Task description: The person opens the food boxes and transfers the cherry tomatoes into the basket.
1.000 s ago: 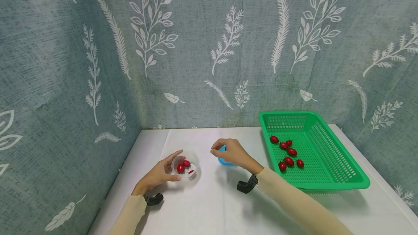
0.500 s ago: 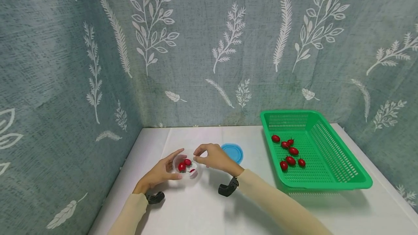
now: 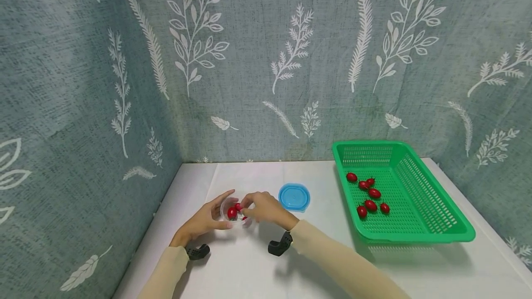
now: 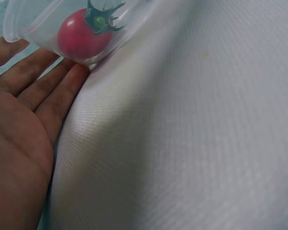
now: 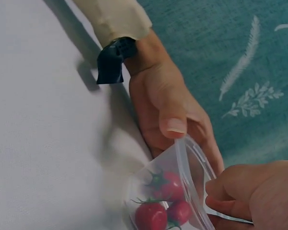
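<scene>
Clear cup with red tomatoes, left side of the table.
The left hand grasps it; the right hand is at its mouth, its grip impossible to tell.

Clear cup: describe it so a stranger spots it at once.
On the white table in the head view, look left of the green basket, past the blue lid. The person's left hand curves around the clear cup there, with tomatoes inside. Unlike the basket, which also holds tomatoes, it is small, round and see-through.
</scene>
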A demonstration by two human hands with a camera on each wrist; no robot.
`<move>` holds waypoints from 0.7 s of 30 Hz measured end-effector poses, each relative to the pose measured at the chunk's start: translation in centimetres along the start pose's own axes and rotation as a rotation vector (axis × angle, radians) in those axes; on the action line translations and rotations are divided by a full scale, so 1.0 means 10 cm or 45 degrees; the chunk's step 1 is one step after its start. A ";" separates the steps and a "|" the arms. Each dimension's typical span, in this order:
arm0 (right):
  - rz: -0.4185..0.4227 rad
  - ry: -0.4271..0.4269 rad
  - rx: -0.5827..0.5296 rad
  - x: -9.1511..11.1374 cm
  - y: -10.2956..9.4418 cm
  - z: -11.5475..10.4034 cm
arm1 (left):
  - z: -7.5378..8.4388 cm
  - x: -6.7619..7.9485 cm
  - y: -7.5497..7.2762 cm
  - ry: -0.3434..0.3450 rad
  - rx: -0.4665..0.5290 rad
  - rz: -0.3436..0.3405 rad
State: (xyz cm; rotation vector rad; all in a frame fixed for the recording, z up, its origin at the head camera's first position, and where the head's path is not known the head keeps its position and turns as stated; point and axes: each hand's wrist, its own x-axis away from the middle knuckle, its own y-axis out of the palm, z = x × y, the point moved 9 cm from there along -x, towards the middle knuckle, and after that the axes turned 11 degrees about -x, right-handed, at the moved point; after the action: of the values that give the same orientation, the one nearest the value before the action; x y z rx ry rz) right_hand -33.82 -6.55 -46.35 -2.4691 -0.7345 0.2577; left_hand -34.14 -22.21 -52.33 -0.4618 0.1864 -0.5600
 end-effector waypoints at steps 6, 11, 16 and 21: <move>0.007 -0.003 0.193 -0.05 0.07 -0.05 | -0.02 0.00 0.00 -0.011 -0.035 0.006; -0.015 0.048 0.326 -0.07 0.12 -0.04 | 0.00 0.00 0.01 -0.009 -0.033 0.005; -0.078 0.093 0.360 -0.07 0.17 -0.03 | 0.02 0.01 0.00 -0.001 -0.023 0.004; -0.170 0.164 0.272 -0.05 0.23 0.03 | 0.01 0.01 0.00 0.002 -0.025 -0.001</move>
State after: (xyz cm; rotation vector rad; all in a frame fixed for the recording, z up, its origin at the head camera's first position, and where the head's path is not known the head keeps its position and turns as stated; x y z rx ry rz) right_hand -33.31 -8.29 -47.87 -2.2025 -0.7711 0.1192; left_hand -33.97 -22.21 -52.21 -0.4803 0.1934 -0.5601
